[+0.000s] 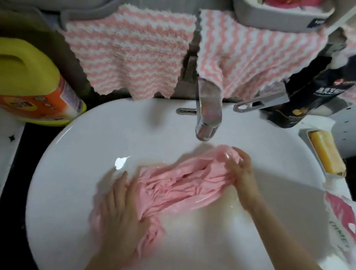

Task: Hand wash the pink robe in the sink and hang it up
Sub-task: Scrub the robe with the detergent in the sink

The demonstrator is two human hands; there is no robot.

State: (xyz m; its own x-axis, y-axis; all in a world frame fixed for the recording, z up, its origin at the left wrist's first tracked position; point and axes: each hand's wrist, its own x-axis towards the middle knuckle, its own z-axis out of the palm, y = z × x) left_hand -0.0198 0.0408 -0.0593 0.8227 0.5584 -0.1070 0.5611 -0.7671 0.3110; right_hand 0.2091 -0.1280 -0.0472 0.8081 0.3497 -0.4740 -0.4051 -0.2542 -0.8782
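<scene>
The pink robe [177, 187] lies bunched in a wet, wrinkled strip across the bottom of the white oval sink [90, 138]. My left hand [122, 217] grips its near, lower-left end, fingers curled into the folds. At its far, upper-right end, just below the chrome tap [207, 113], my right hand [241, 169] clutches the cloth. The robe is stretched between both hands. No water runs from the tap.
A yellow detergent jug [17, 80] lies left of the sink. Pink-and-white striped towels [130, 50] hang behind it. A yellow soap bar [326, 152] sits in a dish at the right, with a dark tube [311, 87] behind and a pink-and-white refill pouch [344, 226] on the rim.
</scene>
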